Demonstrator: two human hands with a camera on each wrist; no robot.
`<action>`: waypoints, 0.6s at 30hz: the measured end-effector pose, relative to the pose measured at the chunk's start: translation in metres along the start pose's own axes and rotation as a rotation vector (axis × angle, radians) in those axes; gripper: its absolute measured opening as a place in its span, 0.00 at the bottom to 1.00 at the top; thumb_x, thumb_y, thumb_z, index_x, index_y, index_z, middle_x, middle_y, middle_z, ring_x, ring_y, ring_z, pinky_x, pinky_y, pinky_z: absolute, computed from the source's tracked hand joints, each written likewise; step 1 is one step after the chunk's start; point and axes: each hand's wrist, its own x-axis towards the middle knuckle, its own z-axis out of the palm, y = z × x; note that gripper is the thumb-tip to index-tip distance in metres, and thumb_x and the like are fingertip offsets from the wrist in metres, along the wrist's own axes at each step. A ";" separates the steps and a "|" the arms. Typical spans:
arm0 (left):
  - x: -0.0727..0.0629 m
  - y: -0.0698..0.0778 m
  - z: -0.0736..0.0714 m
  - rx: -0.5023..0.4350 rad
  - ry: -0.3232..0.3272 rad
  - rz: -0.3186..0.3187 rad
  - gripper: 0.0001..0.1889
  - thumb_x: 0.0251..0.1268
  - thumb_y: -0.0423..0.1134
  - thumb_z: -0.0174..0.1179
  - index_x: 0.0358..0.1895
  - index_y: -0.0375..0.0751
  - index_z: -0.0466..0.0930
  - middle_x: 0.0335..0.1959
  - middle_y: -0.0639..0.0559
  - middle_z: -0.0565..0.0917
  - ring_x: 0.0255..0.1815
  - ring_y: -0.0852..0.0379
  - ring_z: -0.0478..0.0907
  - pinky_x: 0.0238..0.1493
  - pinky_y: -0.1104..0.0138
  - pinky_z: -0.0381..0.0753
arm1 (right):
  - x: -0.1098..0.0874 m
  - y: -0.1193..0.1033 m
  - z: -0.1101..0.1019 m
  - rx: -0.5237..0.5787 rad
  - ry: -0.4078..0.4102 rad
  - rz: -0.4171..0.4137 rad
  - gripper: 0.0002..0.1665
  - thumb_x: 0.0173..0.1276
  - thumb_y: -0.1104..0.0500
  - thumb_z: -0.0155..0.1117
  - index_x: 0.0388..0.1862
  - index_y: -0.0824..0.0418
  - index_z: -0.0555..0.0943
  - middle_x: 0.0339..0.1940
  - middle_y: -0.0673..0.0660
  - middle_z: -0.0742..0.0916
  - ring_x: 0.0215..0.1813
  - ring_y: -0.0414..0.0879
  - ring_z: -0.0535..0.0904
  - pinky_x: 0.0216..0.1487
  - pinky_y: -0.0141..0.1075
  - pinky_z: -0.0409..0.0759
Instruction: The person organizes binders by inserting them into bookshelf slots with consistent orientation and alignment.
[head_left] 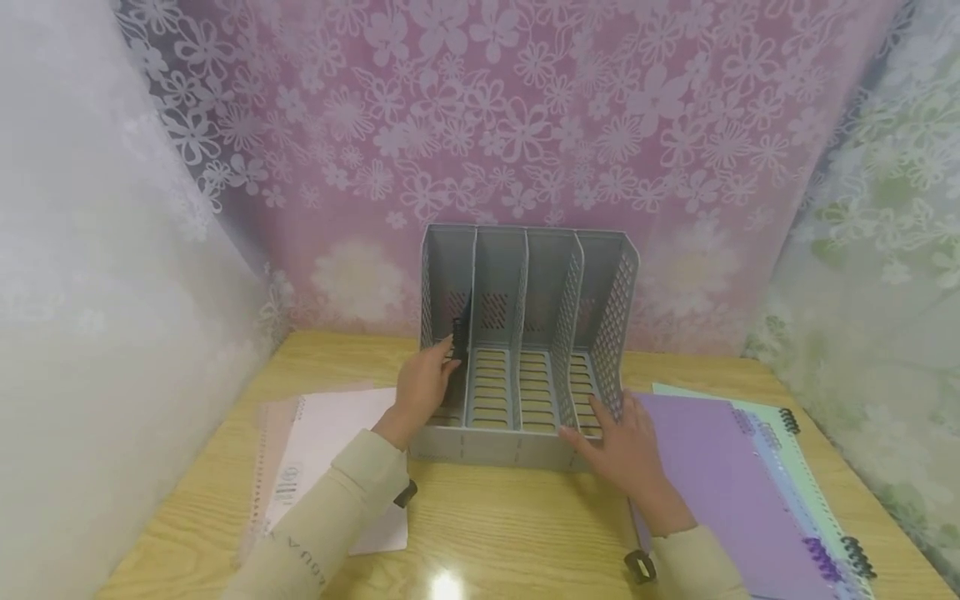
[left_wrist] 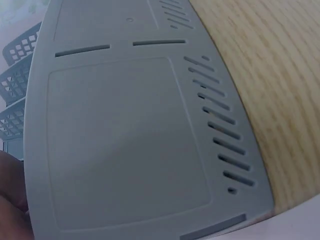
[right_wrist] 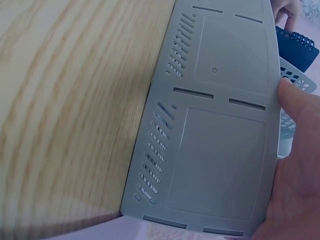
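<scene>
A grey desktop file holder (head_left: 487,447) with upright dividers stands on the table. My left hand (head_left: 423,385) reaches into its leftmost compartment and pinches a dark spiral notebook (head_left: 458,340) by its black coil edge. The notebook stands on edge against the first divider; the right wrist view shows its dark cover (right_wrist: 295,50) and coil. At the front right corner, my right hand (head_left: 630,450) grips the holder, thumb over the front rim and a finger inside the rightmost compartment. The holder's front panel (left_wrist: 120,145) fills most of the left wrist view.
Left of the holder lie pale pink spiral notebooks (head_left: 345,425), partly under my left sleeve. On the right, a purple notebook (head_left: 720,483) overlaps a blue one (head_left: 783,475) and a green one (head_left: 806,467). A flowered pink curtain (head_left: 525,125) hangs behind the wooden table (head_left: 487,533).
</scene>
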 end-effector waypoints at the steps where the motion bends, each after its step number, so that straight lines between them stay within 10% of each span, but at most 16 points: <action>1: 0.001 0.000 0.000 0.011 -0.005 0.004 0.21 0.63 0.37 0.65 0.59 0.35 0.77 0.46 0.41 0.86 0.41 0.44 0.85 0.39 0.57 0.85 | 0.000 0.000 0.000 -0.005 0.000 -0.002 0.48 0.67 0.31 0.54 0.71 0.66 0.66 0.71 0.84 0.52 0.72 0.79 0.47 0.69 0.70 0.46; 18: 0.006 -0.001 0.001 0.065 -0.007 0.006 0.24 0.63 0.39 0.65 0.62 0.43 0.76 0.44 0.44 0.87 0.29 0.47 0.84 0.21 0.60 0.80 | 0.000 0.000 0.002 -0.003 0.018 -0.023 0.47 0.67 0.32 0.55 0.71 0.66 0.67 0.71 0.84 0.53 0.71 0.80 0.47 0.68 0.71 0.46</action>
